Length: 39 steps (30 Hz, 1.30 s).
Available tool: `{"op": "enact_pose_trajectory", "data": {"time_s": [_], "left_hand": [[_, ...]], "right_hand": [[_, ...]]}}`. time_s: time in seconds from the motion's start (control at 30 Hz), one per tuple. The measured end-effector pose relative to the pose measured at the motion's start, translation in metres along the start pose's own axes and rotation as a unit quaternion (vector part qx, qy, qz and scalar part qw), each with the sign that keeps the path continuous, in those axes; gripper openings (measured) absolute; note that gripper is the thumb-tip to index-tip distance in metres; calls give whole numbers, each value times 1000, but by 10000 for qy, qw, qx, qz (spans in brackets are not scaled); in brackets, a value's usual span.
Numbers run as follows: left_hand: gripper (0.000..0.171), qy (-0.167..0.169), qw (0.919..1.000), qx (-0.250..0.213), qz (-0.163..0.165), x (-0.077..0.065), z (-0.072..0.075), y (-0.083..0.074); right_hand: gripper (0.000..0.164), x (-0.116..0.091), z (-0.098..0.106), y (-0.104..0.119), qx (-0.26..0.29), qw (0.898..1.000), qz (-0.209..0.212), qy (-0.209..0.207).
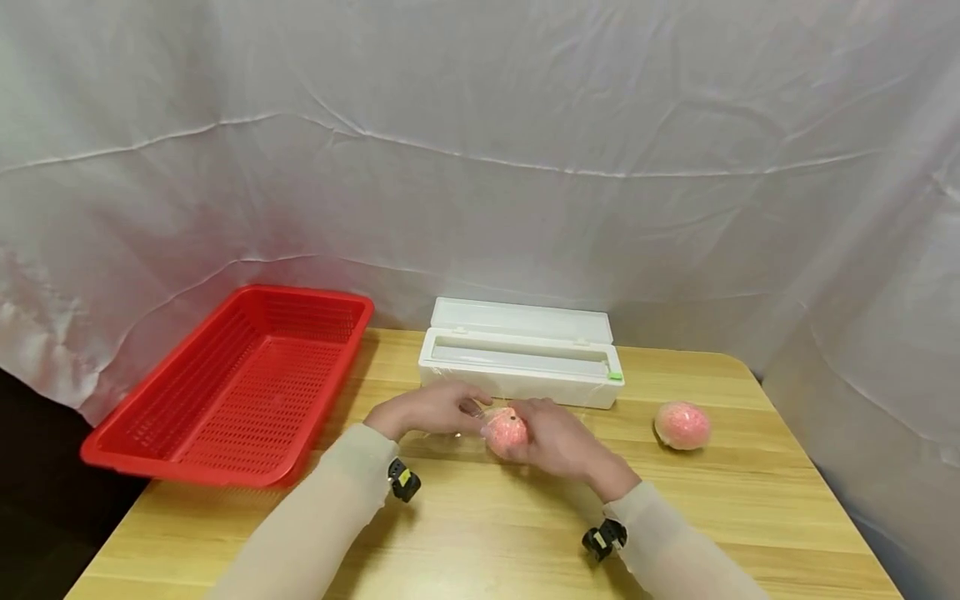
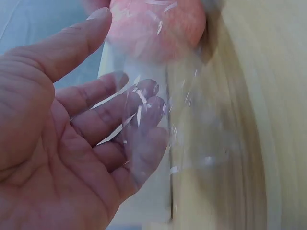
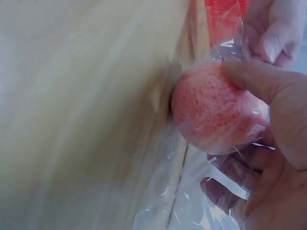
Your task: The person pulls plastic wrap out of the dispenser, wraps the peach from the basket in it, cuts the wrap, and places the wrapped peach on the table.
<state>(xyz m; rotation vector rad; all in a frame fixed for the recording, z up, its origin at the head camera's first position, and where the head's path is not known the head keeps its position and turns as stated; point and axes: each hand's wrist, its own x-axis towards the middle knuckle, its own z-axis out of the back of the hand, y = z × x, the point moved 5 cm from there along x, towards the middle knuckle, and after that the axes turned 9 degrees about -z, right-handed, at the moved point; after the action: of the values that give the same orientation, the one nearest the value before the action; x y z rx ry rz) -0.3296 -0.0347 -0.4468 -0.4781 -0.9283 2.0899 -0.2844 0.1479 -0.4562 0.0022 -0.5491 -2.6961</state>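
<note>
A pink, speckled peach is held just above the table at the middle, with loose clear plastic film around it. My right hand grips the peach from the right, its thumb over the top and its fingers beneath. On the other side, my left hand has its thumb stretched towards the peach and its fingers loosely bent. The film lies over those left fingertips. More film trails below the peach in the right wrist view.
Behind the hands stands a white cling film box with its lid raised and a green piece at its right end. A second peach rests at the right of the wooden table. At the left is a red perforated basket.
</note>
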Motion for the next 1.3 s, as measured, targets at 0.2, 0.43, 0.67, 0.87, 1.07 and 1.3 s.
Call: {"op": "enact_pose_trajectory", "data": {"time_s": [0.2, 0.43, 0.67, 0.87, 1.07, 1.3], "left_hand": [[45, -46, 9991, -379, 189, -19, 9, 14], [24, -599, 9973, -105, 416, -37, 20, 35], [11, -1599, 9816, 696, 777, -45, 35, 40], [18, -2800, 9167, 2737, 795, -42, 32, 3], [33, -2227, 8867, 3861, -1227, -18, -18, -49], [72, -1345, 8767, 4462, -1195, 1, -52, -41]], "right_hand": [[55, 8, 2, -5, -24, 9994, -155, 298], [65, 10, 3, -7, 86, 9983, -293, 501], [76, 13, 3, -7, 174, 9968, -449, 638], [70, 15, 4, -6, 8, 9988, -351, 351], [62, 18, 9, -6, 0, 9994, -184, 303], [54, 24, 8, -6, 94, 9980, -242, 573]]}}
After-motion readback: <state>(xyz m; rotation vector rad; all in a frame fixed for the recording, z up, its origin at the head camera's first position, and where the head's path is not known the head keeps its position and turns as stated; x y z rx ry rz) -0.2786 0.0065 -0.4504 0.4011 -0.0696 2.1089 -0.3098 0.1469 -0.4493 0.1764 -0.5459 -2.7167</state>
